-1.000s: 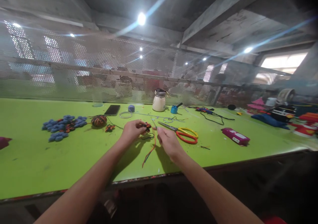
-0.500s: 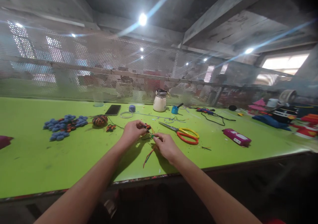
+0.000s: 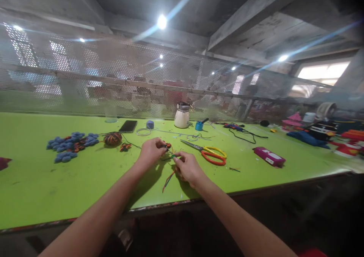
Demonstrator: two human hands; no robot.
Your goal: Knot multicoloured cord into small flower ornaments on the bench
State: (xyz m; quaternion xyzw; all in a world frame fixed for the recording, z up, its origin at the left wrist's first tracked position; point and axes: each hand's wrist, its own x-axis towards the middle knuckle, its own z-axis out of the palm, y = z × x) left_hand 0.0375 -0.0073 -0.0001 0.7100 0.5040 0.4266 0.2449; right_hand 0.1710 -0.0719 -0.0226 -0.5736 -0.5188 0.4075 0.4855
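Above the green table, my left hand is closed in a pinch on a small piece of orange-and-dark yarn work, partly hidden by the fingers. My right hand meets it from the right, thumb and forefinger pressed together at a small green thing, too small to name. Orange, red and blue yarn ends dangle below the right fingers. Scissors with yellow and orange handles lie right of my hands. An orange-and-dark yarn ball and a small yarn flower lie to the left.
Blue yarn flowers sit on the left of the green table. A phone, a cream jug and a blue pot stand or lie behind. To the right are a purple pouch and dark cords.
The whole view has shifted slightly, with things on the table a little further left. Both hands keep their pinch on the yarn work, with only slight finger movement.
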